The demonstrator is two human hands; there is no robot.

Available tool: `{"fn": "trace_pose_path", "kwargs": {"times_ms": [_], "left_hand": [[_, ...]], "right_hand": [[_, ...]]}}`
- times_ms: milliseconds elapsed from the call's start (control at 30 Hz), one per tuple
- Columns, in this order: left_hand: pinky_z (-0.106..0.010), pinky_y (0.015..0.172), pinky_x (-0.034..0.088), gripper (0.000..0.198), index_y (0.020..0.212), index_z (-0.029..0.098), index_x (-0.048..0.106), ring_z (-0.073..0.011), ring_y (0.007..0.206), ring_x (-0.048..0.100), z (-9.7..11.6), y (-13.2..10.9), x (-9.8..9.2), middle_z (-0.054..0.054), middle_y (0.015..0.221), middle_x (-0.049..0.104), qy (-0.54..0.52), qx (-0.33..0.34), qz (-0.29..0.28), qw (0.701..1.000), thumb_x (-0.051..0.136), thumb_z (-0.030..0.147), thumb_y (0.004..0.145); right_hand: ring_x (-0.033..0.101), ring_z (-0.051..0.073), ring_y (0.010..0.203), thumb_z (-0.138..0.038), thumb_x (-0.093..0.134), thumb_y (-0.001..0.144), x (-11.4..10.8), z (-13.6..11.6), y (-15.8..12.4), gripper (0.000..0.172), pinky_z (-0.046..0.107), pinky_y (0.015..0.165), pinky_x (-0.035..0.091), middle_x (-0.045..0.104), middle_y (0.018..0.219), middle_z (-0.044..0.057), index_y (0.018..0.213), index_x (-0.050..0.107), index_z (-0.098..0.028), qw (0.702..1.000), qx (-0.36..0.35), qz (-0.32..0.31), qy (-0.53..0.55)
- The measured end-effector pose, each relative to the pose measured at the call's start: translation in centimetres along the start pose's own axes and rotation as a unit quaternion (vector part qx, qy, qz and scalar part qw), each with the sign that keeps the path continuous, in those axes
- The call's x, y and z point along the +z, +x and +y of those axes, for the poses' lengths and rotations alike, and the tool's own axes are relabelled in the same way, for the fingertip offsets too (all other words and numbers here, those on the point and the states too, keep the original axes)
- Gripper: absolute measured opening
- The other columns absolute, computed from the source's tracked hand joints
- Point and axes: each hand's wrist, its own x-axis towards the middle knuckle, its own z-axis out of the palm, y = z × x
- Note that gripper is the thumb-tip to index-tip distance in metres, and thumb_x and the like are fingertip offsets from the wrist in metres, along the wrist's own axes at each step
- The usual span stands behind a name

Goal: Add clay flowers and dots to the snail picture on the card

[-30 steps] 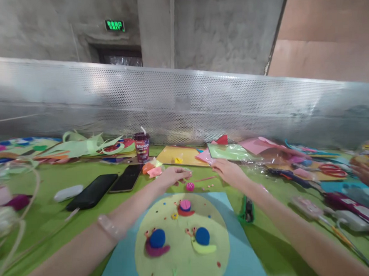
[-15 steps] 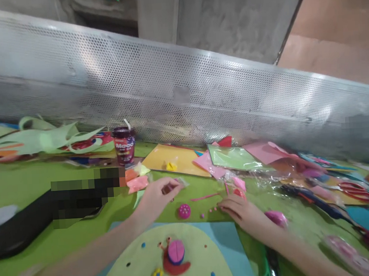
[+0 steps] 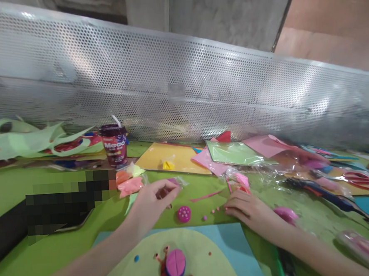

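Observation:
My left hand (image 3: 152,203) hovers over the green table, fingers curled in a pinch on a small clear bag with purple clay (image 3: 174,182). My right hand (image 3: 248,209) lies on the table, fingers bent toward a row of tiny pink clay dots (image 3: 214,210); what they hold, if anything, I cannot make out. Between the hands sits a round pink dotted clay piece (image 3: 184,214). Close to me lies a blue sheet (image 3: 231,247) with a light green disc (image 3: 207,265) bearing a clay snail (image 3: 174,268). A thin pink clay strip (image 3: 205,196) lies ahead of the dots.
A perforated metal barrier (image 3: 181,88) closes off the table's far side. A dark red cup (image 3: 113,145) stands at the back left by green paper cuttings (image 3: 37,140). Coloured sheets (image 3: 173,157), clay bags (image 3: 129,183), scissors (image 3: 359,180) and plastic wrappers lie around. A blurred dark object (image 3: 60,204) lies left.
The view has tilted and moved closer to the table. Both hands drew back from the paper sheets; the left pinched a small bag, the right came down beside the pink dots.

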Motion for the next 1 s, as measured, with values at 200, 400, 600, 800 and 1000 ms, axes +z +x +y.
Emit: {"fn": "trace_pose_path", "kwargs": {"times_ms": [200,400,600,800,1000], "left_hand": [[-0.026,0.058,0.044,0.029,0.072,0.020,0.064,-0.0150,0.060,0.054,0.1,-0.1,0.0,-0.001,0.067,0.063,-0.005,-0.004,0.003,1.000,0.056,0.048,0.072],[-0.025,0.058,0.043,0.028,0.072,0.021,0.063,-0.0147,0.060,0.054,0.1,-0.1,0.0,0.000,0.067,0.062,-0.001,-0.006,-0.009,1.000,0.055,0.048,0.074],[-0.024,0.055,0.041,0.027,0.072,0.021,0.063,-0.0147,0.059,0.053,0.0,-0.1,0.1,-0.001,0.068,0.063,-0.008,0.001,-0.018,1.000,0.056,0.047,0.073],[-0.023,0.049,0.036,0.026,0.073,0.022,0.064,-0.0136,0.055,0.052,0.4,-0.3,0.0,0.001,0.064,0.061,0.009,-0.005,-0.011,1.000,0.055,0.046,0.073],[-0.024,0.053,0.040,0.026,0.076,0.021,0.064,-0.0138,0.057,0.053,0.7,-0.7,0.1,0.000,0.069,0.063,-0.007,-0.005,-0.005,1.000,0.055,0.045,0.074]], "right_hand": [[0.061,0.017,0.085,-0.019,0.042,0.091,-0.1,0.0,-0.1,0.023,0.032,0.077,0.051,0.066,0.089,0.006,0.091,0.064,-0.020,1.000,0.002,-0.005,0.002],[0.060,0.018,0.082,-0.028,0.053,0.087,0.0,0.1,-0.2,0.015,0.033,0.075,0.051,0.065,0.083,0.005,0.083,0.065,-0.019,1.000,0.010,0.000,-0.007],[0.058,0.017,0.080,-0.034,0.047,0.090,0.2,0.3,0.2,0.027,0.033,0.074,0.050,0.063,0.082,0.005,0.082,0.070,-0.022,0.999,-0.027,0.018,-0.032],[0.054,0.019,0.081,-0.033,0.045,0.091,0.5,0.3,0.4,0.029,0.035,0.074,0.049,0.061,0.081,0.006,0.091,0.071,-0.023,0.996,-0.044,0.011,-0.071],[0.054,0.019,0.087,-0.024,0.043,0.091,-0.5,-0.9,0.1,0.026,0.035,0.079,0.049,0.060,0.090,0.006,0.099,0.068,-0.023,0.999,-0.018,-0.017,-0.037]]}}
